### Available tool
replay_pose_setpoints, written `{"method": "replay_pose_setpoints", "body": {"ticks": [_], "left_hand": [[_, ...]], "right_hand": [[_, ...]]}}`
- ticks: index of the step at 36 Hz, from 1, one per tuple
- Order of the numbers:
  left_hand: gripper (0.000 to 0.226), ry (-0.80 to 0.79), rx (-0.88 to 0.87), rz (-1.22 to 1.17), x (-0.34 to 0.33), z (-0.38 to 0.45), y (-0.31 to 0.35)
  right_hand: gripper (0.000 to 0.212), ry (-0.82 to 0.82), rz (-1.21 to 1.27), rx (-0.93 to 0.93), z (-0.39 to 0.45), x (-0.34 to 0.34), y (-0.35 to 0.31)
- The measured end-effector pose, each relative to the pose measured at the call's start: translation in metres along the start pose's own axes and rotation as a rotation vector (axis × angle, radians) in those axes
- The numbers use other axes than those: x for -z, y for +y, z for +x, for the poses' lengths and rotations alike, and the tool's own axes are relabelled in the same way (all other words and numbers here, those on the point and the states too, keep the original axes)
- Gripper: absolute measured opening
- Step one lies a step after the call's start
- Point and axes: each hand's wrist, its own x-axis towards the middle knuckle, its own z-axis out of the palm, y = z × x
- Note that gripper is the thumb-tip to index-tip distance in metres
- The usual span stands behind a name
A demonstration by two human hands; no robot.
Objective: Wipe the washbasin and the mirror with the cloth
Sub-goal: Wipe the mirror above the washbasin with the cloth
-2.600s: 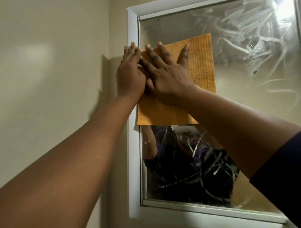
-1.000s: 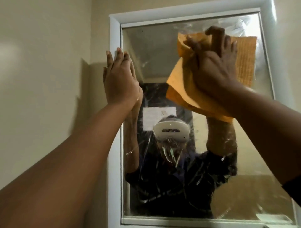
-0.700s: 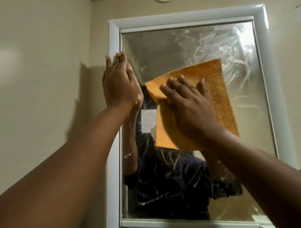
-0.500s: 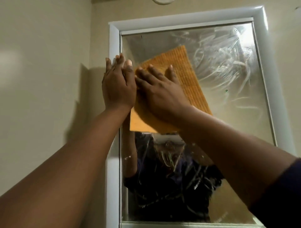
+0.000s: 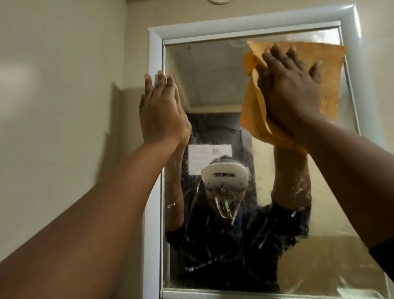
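The right hand (image 5: 293,94) presses an orange cloth (image 5: 326,85) flat against the mirror (image 5: 204,89) at about 1 o'clock on the glass, fingers spread and straight, the cloth bunched in a fold along its left edge and hanging below the wrist. The left hand (image 5: 162,108) lies open with fingers together and straight, braced at 10 o'clock where the glass meets the white frame (image 5: 154,53). The two hands are well apart.

The step in hand looks to be wiping the top of the mirror. To do it well, the palm should keep the cloth flat so the whole face bears on the glass, not just the fingertips; overlapping passes from the top edge down would carry the smears with them. The loose fold at the left would be better smoothed out, since it may drag and leave fresh streaks.

Wet streaks still mark the lower half of the glass, from 4 to 8 o'clock, so that part appears unfinished. The bracing left hand covers a strip of glass and will need shifting for the cloth to reach there. The washbasin is out of view. A beige wall (image 5: 64,96) runs on the left, and a round fitting (image 5: 69,1), possibly a lamp, shows at 12 o'clock.
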Motion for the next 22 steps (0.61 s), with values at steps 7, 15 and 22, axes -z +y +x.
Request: {"method": "replay_pose_setpoints", "body": {"ticks": [7,15,22], "left_hand": [[0.059,-0.011,-0.014,0.048,0.002,-0.001,0.003],[0.047,0.001,-0.026,0.032,0.001,-0.001,0.002],[0.045,0.004,-0.022,0.049,0.0,-0.001,-0.002]], "right_hand": [[0.05,-0.077,-0.052,-0.012,-0.033,-0.007,-0.011],[0.052,-0.172,-0.059,0.23,0.011,-0.016,-0.05],[0.05,-0.165,-0.03,0.313,0.041,-0.012,-0.046]]}}
